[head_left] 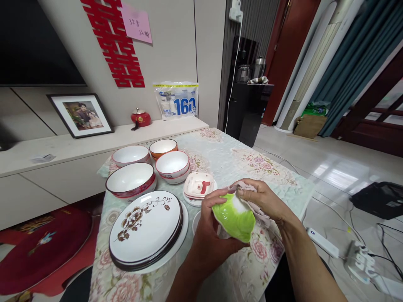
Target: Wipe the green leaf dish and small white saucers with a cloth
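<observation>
My left hand (pixel 210 235) grips a green and white cabbage-shaped bowl (pixel 238 216), its fingers and thumb around the left and lower sides. The bowl is tilted, with its outside toward me. In my right hand (pixel 260 197) is a pinkish-grey cloth (pixel 260 216), pressed against the bowl's upper right edge. Partly hidden behind my left hand, a white bowl (pixel 195 222) rests on the table. Just beyond my hands lie small square dishes (pixel 194 184) with a red scarf design, stacked on a white plate.
A stack of flower-patterned plates (pixel 147 226) stands at the left on the floral tablecloth (pixel 116 289). Behind it are a red-rimmed bowl (pixel 130 178), a second red-rimmed bowl (pixel 173 163), an orange bowl (pixel 163 147) and a pale bowl (pixel 130 155). Power strips (pixel 323 243) and cables lie on the floor at right.
</observation>
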### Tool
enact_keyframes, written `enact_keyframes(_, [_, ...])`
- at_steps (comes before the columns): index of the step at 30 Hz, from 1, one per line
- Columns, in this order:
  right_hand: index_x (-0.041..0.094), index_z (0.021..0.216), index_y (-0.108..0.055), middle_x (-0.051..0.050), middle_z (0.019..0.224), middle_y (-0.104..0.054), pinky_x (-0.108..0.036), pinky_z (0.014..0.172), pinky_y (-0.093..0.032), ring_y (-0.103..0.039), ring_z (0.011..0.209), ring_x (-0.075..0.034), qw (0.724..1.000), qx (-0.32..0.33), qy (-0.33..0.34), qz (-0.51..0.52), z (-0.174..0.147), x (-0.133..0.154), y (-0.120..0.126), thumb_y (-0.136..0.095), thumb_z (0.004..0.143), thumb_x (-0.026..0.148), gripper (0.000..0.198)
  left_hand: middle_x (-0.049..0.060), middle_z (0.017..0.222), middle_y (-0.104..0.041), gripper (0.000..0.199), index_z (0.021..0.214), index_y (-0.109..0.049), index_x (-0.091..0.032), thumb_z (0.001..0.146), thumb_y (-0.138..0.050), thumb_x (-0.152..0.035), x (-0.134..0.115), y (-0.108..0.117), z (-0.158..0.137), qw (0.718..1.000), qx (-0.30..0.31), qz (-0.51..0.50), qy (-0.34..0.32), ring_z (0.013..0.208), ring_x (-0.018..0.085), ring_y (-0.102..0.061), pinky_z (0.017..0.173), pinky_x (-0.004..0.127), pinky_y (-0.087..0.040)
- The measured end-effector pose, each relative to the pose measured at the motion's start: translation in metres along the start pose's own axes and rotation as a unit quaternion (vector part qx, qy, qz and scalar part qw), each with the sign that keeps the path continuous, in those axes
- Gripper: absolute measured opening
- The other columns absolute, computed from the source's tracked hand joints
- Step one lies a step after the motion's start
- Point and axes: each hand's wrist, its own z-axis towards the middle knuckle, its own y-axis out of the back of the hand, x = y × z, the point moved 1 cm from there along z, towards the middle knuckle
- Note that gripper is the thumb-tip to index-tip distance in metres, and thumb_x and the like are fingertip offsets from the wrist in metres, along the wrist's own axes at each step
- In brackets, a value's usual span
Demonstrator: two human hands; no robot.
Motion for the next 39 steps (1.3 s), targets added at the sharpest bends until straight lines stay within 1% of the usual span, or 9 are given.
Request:
enact_keyframes(4, [0.019,0.095,-0.07,-0.002,0.078,-0.068,-0.026,0.058,-0.046,-0.059,0.065,-0.016,0.997,-0.044,0.026,0.05,0.004,-0.008,-0.001,-0.066,0.088,0.056,0.038,0.012,0.135,-0.059,0.067,0.112,-0.054,-0.025,0.058,-0.094,-0.023,0.003,-0.002,0.001,0.99,-0.119,-0.064,0.038,0.131,0.029,-0.056,0.104,0.04,-0.049])
enact_keyframes(7, [0.019,0.088,-0.068,-0.002,0.075,-0.065,-0.027,0.06,-0.045,-0.056,0.064,-0.017,0.992,-0.102,0.068,0.021,0.007,-0.012,-0.008,-0.058,0.091,0.063,0.045,0.012,0.129,-0.064,0.059,0.104,-0.054,-0.022,0.06,-0.093,-0.027,0.007,-0.003,0.0,0.964,-0.205,-0.13,0.104,0.116,0.028,-0.066,0.094,0.039,-0.055])
enact_keyframes(10, [0.019,0.087,-0.068,-0.004,0.077,-0.066,-0.029,0.063,-0.046,-0.058,0.069,-0.019,0.981,-0.146,0.125,0.021,0.007,-0.011,-0.017,-0.054,0.091,0.066,0.049,0.01,0.123,-0.067,0.056,0.096,-0.054,-0.021,0.059,-0.094,-0.034,0.009,-0.006,-0.001,0.933,-0.244,-0.21,0.161,0.102,0.026,-0.071,0.087,0.04,-0.058])
enact_keyframes(14, [0.019,0.074,-0.064,0.0,0.064,-0.058,-0.026,0.052,-0.038,-0.05,0.057,-0.014,0.964,-0.2,0.162,0.074,0.005,-0.008,-0.021,-0.063,0.087,0.063,0.046,0.015,0.114,-0.072,0.056,0.098,-0.062,-0.016,0.062,-0.091,-0.047,0.004,-0.012,0.0,0.922,-0.219,-0.253,0.196,0.098,0.031,-0.072,0.085,0.044,-0.06])
enact_keyframes(20, [0.019,0.067,-0.059,0.003,0.055,-0.054,-0.024,0.045,-0.032,-0.044,0.048,-0.011,0.957,-0.252,0.066,0.127,0.01,-0.006,-0.008,-0.075,0.075,0.063,0.047,0.012,0.1,-0.077,0.047,0.103,-0.074,-0.013,0.072,-0.084,-0.046,0.001,-0.014,-0.001,0.955,-0.109,-0.142,0.236,0.094,0.028,-0.069,0.089,0.04,-0.053])
enact_keyframes(24, [0.02,0.069,-0.06,0.002,0.056,-0.056,-0.025,0.047,-0.034,-0.046,0.05,-0.013,0.964,-0.252,0.063,0.055,0.012,-0.007,-0.005,-0.07,0.08,0.061,0.044,0.008,0.089,-0.075,0.04,0.102,-0.075,-0.013,0.077,-0.079,-0.045,0.001,-0.015,-0.004,0.965,-0.06,-0.108,0.231,0.083,0.023,-0.064,0.081,0.035,-0.049])
enact_keyframes(29, [0.021,0.074,-0.066,0.001,0.066,-0.061,-0.028,0.06,-0.04,-0.055,0.063,-0.016,0.942,-0.238,0.152,-0.179,0.002,0.002,-0.024,-0.061,0.093,0.045,0.031,0.0,0.069,-0.062,0.032,0.088,-0.074,-0.013,0.079,-0.076,-0.043,-0.003,-0.014,-0.004,0.968,-0.044,-0.048,0.243,0.066,0.015,-0.05,0.064,0.027,-0.042])
enact_keyframes(34, [0.02,0.084,-0.067,-0.004,0.082,-0.068,-0.033,0.075,-0.046,-0.062,0.079,-0.019,0.879,-0.203,0.305,-0.305,-0.016,0.022,-0.052,-0.054,0.097,0.029,0.02,0.0,0.07,-0.061,0.027,0.084,-0.073,-0.014,0.079,-0.077,-0.04,-0.001,-0.012,-0.005,0.971,-0.047,-0.035,0.231,0.066,0.014,-0.047,0.062,0.026,-0.041])
enact_keyframes(39, [0.019,0.086,-0.067,-0.007,0.083,-0.07,-0.041,0.083,-0.047,-0.065,0.084,-0.023,0.811,-0.096,0.44,-0.374,-0.031,0.035,-0.073,-0.056,0.092,0.02,0.013,-0.001,0.062,-0.058,0.018,0.075,-0.069,-0.018,0.082,-0.073,-0.035,0.002,-0.013,-0.007,0.986,-0.052,-0.009,0.157,0.066,0.017,-0.051,0.064,0.029,-0.046])
